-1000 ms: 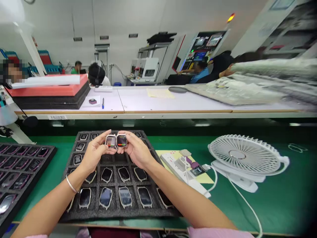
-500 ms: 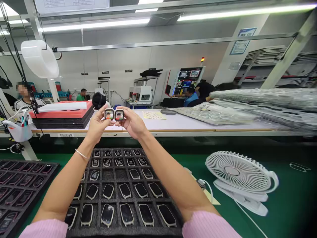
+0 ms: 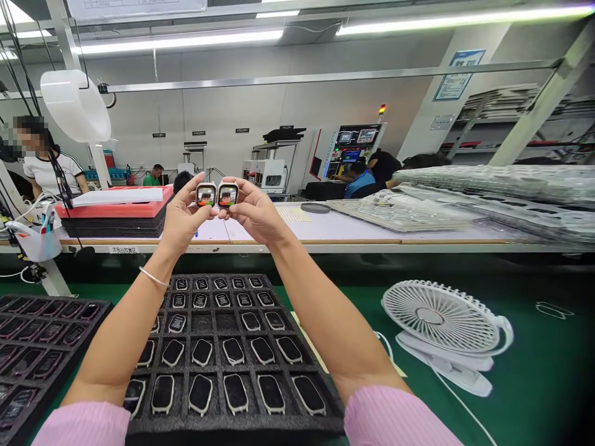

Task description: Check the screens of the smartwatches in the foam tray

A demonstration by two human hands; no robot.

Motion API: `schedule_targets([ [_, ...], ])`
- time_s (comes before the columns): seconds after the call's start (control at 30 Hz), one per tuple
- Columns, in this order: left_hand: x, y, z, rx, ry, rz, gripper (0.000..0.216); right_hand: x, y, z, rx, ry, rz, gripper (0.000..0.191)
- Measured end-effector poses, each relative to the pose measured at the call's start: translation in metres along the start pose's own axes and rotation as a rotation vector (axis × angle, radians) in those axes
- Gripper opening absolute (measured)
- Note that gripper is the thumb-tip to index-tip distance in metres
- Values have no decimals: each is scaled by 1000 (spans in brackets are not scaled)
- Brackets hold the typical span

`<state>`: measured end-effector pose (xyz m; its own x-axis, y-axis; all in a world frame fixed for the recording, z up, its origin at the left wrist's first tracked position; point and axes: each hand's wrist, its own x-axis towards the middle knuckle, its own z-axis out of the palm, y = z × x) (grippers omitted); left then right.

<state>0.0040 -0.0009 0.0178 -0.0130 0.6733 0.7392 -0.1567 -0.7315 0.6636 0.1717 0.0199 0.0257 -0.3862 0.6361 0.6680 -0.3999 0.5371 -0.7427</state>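
I hold two small smartwatch bodies with lit screens up side by side at eye height. My left hand (image 3: 181, 220) pinches the left watch body (image 3: 206, 195) and my right hand (image 3: 253, 214) pinches the right watch body (image 3: 228, 194). The two screens show coloured patterns and nearly touch. Below my arms lies a black foam tray (image 3: 211, 322) with several rows of dark-screened watch bodies in its pockets. A thin bracelet sits on my left wrist.
A second black tray (image 3: 37, 328) of watch bodies lies at the left on the green mat. A white desk fan (image 3: 439, 319) with a cable lies at the right. Beyond is a white bench with a red-and-black foam stack (image 3: 116, 214). Other people work in the background.
The two watch bodies rose from just above the tray to eye height, and my view tilted up with them. Both hands kept their grip.
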Motion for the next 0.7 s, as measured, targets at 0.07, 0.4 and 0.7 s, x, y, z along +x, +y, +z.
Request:
schedule_targets([
  [0.07,2,-1,0,9,-17,20,66,1,0,-2,-14,-7,-17,51],
  [0.4,-26,-16,1,30,-15,-6,58,-30,14,-3,-29,-8,31,49],
  [0.7,-122,-37,-11,8,-24,-366,57,-116,68,10,118,32,281,51],
])
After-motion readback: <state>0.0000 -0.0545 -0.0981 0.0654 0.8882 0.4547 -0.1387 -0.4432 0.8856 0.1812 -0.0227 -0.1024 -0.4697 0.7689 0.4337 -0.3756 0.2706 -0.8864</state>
